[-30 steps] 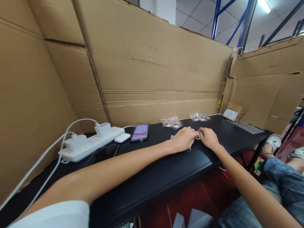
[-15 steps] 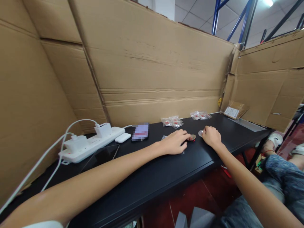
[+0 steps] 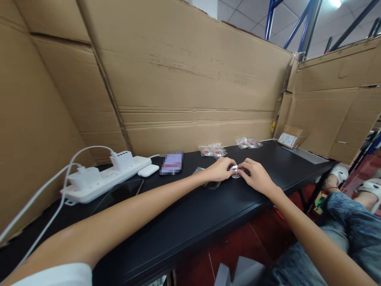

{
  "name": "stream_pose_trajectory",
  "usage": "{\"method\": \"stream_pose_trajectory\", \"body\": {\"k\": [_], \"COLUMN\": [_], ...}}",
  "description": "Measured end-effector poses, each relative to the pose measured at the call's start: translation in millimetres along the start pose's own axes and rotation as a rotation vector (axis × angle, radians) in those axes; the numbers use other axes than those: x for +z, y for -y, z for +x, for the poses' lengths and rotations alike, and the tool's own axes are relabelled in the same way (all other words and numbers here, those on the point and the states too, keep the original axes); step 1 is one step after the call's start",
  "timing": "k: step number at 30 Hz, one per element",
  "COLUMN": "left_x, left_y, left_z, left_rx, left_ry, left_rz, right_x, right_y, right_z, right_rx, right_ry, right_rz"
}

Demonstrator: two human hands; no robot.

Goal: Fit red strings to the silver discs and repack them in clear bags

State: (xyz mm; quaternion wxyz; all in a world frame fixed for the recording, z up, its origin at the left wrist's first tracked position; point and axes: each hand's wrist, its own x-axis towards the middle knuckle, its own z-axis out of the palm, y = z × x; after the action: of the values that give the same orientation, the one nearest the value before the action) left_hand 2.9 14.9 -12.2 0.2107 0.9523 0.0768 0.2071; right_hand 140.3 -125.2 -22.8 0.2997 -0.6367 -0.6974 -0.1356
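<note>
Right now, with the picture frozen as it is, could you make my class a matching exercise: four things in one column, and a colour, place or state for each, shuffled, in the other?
Things
1. shiny disc
2. power strip
3. packet
4. clear bags

Descriptions
A. brown, with a white label
B. in two clusters, with red showing inside
C. at the fingertips of both the left hand and the right hand
D. white, with plugs in it

Right pairs: 1-C, 2-D, 3-A, 4-B

table (image 3: 287, 167) free rightward, wall (image 3: 190, 75) (cardboard) behind
</note>
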Motion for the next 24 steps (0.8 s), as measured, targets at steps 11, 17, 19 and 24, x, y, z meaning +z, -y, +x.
{"method": "stream_pose_trajectory", "body": {"k": [11, 17, 19, 24], "left_x": [15.9, 15.4, 14.6, 12.8], "left_y": [-5, -10, -12, -21], "left_z": [-4, -5, -6, -7], "left_rx": [-0.079, -0.030, -0.049, -0.075], "left_ry": [-0.162, -0.214, -0.244, -0.268], "left_rz": [-0.445, -0.263, -0.161, -0.034], "right_x": [3, 4, 3, 2], "right_y": [-1, 0, 0, -4], "right_z": [1, 2, 1, -1], "right_rx": [-0.048, 0.022, 0.067, 0.117], "right_ry": [0.054, -0.039, -0.087, -0.165], "right_rz": [-0.014, 0.062, 0.147, 0.267]}}
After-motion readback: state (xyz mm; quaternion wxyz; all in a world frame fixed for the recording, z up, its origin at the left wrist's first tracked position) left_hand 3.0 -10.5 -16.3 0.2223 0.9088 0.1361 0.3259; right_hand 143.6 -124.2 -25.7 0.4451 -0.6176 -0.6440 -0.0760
